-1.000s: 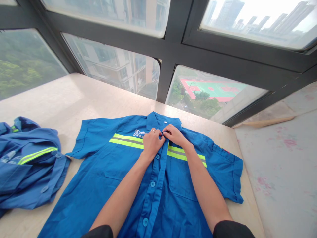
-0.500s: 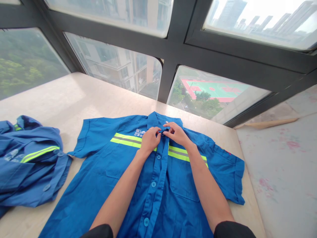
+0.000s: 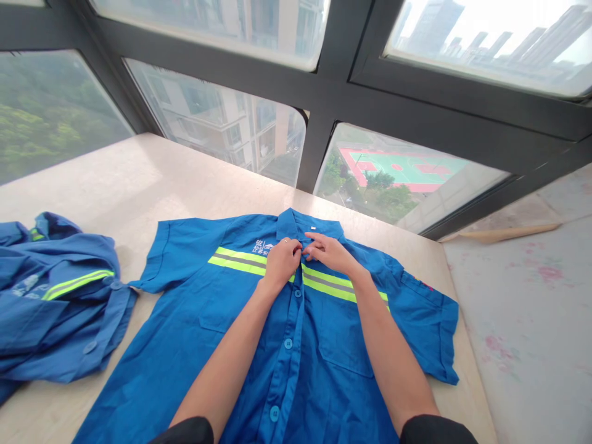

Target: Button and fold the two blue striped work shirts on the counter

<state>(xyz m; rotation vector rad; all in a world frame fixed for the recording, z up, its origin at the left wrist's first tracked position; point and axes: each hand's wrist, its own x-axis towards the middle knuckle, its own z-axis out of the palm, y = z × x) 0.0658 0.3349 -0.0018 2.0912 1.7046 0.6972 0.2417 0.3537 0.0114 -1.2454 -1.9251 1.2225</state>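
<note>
A blue short-sleeved work shirt (image 3: pixel 342 336) lies front up, its collar toward the window, with yellow-green reflective bands across the chest. My left hand (image 3: pixel 283 262) pinches the front edge just below the collar. Close beside it, my right hand (image 3: pixel 329 253) has thumb and bent fingertips at the same edge, while its index finger stretches out above. The fingers hide whatever button is between them. Farther down the front, round blue buttons show, including one button (image 3: pixel 288 343) at mid-placket.
A second blue garment (image 3: pixel 55 308) with a reflective stripe lies crumpled at left, touching the shirt's sleeve. Both rest on a pale stone sill (image 3: pixel 194 179). Dark window frames (image 3: pixel 319 123) rise behind it, and a flower-patterned wall (image 3: pixel 531 308) bounds the right side.
The loose front edge has shifted left and now lies flatter over the buttoned side. My right hand's fingers have spread a little, with the index finger lifted off; my left hand stays pinched.
</note>
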